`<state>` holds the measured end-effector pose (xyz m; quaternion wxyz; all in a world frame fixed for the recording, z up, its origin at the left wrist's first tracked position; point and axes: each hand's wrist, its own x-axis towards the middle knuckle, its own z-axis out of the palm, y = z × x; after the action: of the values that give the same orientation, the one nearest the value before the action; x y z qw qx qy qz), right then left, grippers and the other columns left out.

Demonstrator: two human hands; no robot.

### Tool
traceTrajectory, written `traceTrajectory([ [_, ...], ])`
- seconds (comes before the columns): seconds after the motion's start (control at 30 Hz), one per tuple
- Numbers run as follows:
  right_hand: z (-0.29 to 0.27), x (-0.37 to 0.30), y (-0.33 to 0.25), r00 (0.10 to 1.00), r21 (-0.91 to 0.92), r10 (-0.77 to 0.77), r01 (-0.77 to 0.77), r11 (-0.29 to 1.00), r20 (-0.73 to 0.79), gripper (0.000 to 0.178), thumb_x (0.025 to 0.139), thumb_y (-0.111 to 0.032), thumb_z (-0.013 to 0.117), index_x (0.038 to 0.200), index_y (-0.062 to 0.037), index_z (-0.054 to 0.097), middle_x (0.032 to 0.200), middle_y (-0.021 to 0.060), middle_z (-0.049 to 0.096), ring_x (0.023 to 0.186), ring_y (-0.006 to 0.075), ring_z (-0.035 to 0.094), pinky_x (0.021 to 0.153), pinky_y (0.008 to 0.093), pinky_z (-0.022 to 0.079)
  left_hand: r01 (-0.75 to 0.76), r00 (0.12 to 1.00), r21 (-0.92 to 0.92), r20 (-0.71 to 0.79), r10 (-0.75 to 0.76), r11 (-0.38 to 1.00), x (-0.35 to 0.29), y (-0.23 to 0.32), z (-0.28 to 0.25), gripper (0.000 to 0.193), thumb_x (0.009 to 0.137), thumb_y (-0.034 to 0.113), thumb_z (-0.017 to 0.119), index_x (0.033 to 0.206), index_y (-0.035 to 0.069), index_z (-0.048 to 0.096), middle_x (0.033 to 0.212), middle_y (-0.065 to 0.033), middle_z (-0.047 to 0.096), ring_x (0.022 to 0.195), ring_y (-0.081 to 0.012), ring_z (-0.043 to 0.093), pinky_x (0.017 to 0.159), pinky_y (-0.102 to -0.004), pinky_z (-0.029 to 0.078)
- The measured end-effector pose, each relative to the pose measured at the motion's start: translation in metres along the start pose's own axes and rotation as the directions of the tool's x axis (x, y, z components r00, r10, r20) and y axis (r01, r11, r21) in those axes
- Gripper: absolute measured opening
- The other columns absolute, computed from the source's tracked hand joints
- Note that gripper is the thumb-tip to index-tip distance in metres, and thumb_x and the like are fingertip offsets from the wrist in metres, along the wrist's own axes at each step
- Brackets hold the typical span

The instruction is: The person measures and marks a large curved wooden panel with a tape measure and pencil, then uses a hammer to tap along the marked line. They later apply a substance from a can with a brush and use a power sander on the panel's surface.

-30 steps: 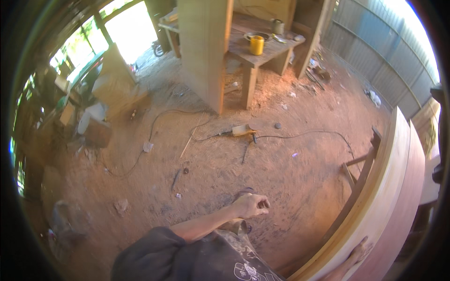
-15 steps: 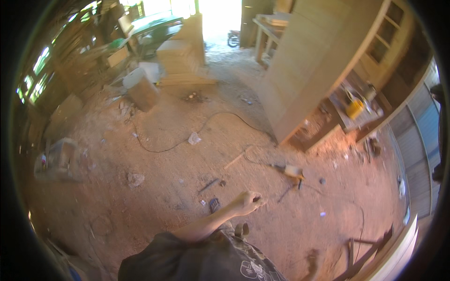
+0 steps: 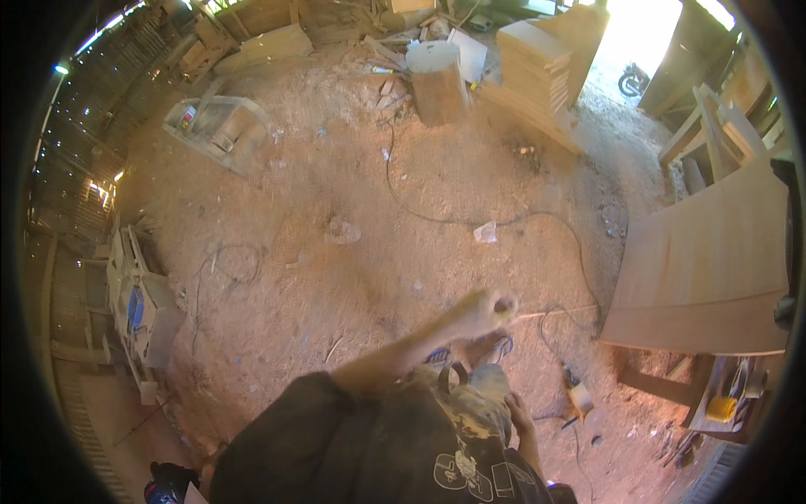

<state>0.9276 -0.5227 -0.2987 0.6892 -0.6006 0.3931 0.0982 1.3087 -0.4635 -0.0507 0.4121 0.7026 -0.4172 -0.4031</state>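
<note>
My left hand [image 3: 487, 311] reaches out in front of my body above the dirt floor. Its fingers are curled into a ring around a dark hollow, and whatever they hold, if anything, I cannot make out. Lower down, my right hand [image 3: 520, 413] hangs beside my light trousers [image 3: 487, 382], close to the thigh; its fingers are too small and blurred to read. A corded power tool [image 3: 579, 396] lies on the ground to the right of that hand. Beyond my left hand a thin wood strip [image 3: 554, 313] rests on the floor.
A black cable [image 3: 445, 221] snakes across the dusty floor. A large wooden panel [image 3: 697, 260] stands at right, above a low bench holding a yellow object [image 3: 721, 409]. Ahead are a stump-like block [image 3: 437, 88] and stacked boards [image 3: 537, 76]. A wooden frame [image 3: 151, 311] stands left.
My view has swung to the left, so the doorway, panel and power tool shift rightward in it. My left hand stays curled in front of me. My right hand has come into view.
</note>
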Motion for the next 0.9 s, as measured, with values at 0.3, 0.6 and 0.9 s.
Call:
traceTrajectory([
  [0.3, -0.073, 0.097, -0.281, 0.893, 0.263, -0.264, 0.173, 0.949, 0.365, 0.054, 0.106, -0.026, 0.056, 0.152, -0.0013, 0.046, 0.135, 0.0156, 0.067, 0.124, 0.0294, 0.064, 0.11, 0.0449, 0.046, 0.373, 0.895, 0.009, -0.265, -0.358, 0.928, 0.026, 0.007, 0.036, 0.032, 0.099, 0.033, 0.067, 0.101, 0.001, 0.068, 0.092, -0.0155, 0.074, 0.086, -0.0216, 0.071, 0.075, -0.0384, 0.054],
  [0.6, 0.064, 0.099, -0.446, 0.25, -0.37, -0.886, 0.924, 0.097, 0.39, 0.076, 0.094, -0.046, 0.06, 0.154, -0.0034, 0.043, 0.159, 0.0205, 0.04, 0.145, 0.0357, 0.039, 0.119, 0.0508, 0.031, -0.488, 0.873, -0.828, -0.469, 0.137, 0.277, 0.084, 0.008, -0.02, 0.081, 0.107, 0.061, 0.035, 0.163, 0.007, 0.015, 0.164, -0.0198, 0.032, 0.15, -0.0288, 0.034, 0.119, -0.0462, 0.03],
  [0.9, 0.14, 0.283, -0.505, 0.612, -0.119, -0.694, 0.776, 0.619, 0.379, 0.09, 0.1, -0.074, 0.029, 0.154, -0.003, 0.043, 0.152, 0.0204, 0.05, 0.138, 0.0344, 0.049, 0.116, 0.0488, 0.037, -0.549, 0.83, -0.734, -0.422, 0.364, 0.4, -0.08, -0.022, -0.17, 0.1, 0.096, 0.08, 0.032, 0.163, 0.006, 0.023, 0.161, -0.0227, 0.039, 0.15, -0.033, 0.037, 0.122, -0.0475, 0.03],
])
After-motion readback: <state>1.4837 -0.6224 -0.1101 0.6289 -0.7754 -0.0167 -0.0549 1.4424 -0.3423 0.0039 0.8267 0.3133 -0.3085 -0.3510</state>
